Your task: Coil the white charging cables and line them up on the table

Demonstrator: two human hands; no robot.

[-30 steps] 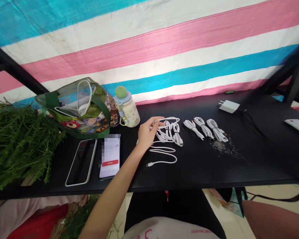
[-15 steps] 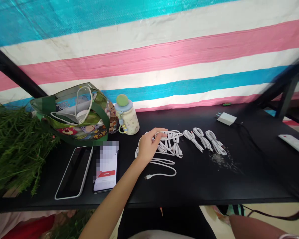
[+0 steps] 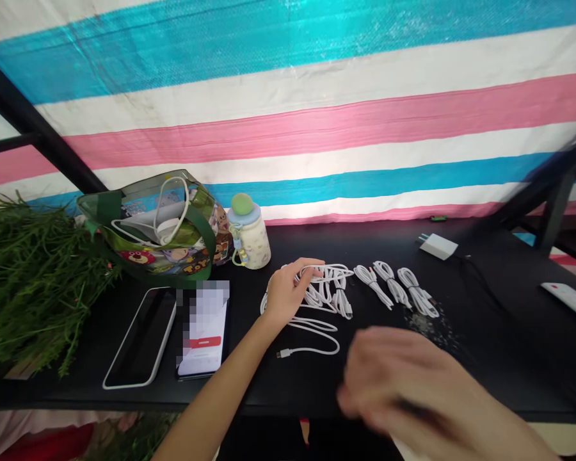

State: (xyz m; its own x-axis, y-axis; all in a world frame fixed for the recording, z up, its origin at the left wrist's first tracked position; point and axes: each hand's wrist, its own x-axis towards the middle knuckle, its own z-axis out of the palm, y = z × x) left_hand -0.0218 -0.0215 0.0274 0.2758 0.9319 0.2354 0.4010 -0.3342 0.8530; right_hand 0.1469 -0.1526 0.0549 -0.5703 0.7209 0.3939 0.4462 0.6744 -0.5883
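My left hand (image 3: 288,291) rests on a pile of white charging cables (image 3: 324,288), its thumb and fingers closed round a cable loop. From under it a loose cable (image 3: 317,330) curves toward the front, ending in a white plug (image 3: 284,353). Just right of the pile lie three coiled cables, the nearest to it being a tied bundle (image 3: 372,285), then a middle bundle (image 3: 391,283) and a right one (image 3: 418,291). My right hand (image 3: 393,378) is over the front of the table, apart from the cables, its fingers curled but smeared by motion.
On the black table (image 3: 297,378), a dark-screened phone (image 3: 141,339) and a lit phone (image 3: 205,339) lie left. Behind them stand a green bag (image 3: 173,256) and a bottle (image 3: 252,243); greenery (image 3: 33,288) fills the left. A charger (image 3: 438,246) and power strip (image 3: 571,304) are right.
My right hand has come into view from the lower right, over the table's front. My left hand stays on the cables. The view has tilted slightly, so things sit a little lower.
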